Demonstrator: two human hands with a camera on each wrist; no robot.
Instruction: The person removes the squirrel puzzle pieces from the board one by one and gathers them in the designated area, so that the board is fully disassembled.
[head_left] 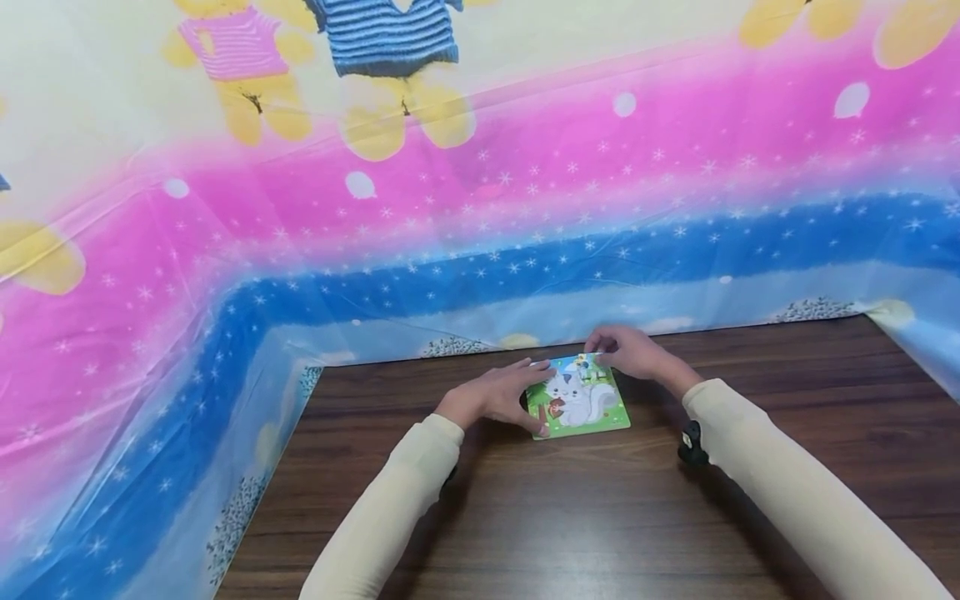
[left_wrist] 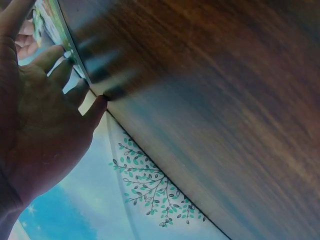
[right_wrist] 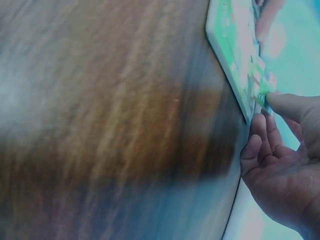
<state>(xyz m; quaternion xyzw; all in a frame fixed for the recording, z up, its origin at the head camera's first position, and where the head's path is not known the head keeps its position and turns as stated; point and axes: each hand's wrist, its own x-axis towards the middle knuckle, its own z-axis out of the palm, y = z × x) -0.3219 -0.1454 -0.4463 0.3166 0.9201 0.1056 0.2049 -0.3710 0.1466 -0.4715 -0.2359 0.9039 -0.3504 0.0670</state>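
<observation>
A square picture puzzle (head_left: 576, 404) lies flat on the table, showing a white squirrel-like animal on green grass. My left hand (head_left: 498, 393) rests at its left side, thumb on the lower left part and fingers spread along the upper left edge. In the left wrist view the fingers of this left hand (left_wrist: 47, 115) look extended beside the board's edge. At the upper right corner, my right hand (head_left: 628, 350) pinches a small puzzle piece (right_wrist: 262, 89) between thumb and fingers. That piece sits tilted over the board in the right wrist view; its fit is partly hidden.
The dark wood-grain table (head_left: 585, 517) extends around the puzzle. Just behind it, the table's back edge meets a hanging printed cloth (head_left: 480, 267) in pink and blue, which also runs down the left side. A dark strap device (head_left: 692, 443) sits at the right wrist.
</observation>
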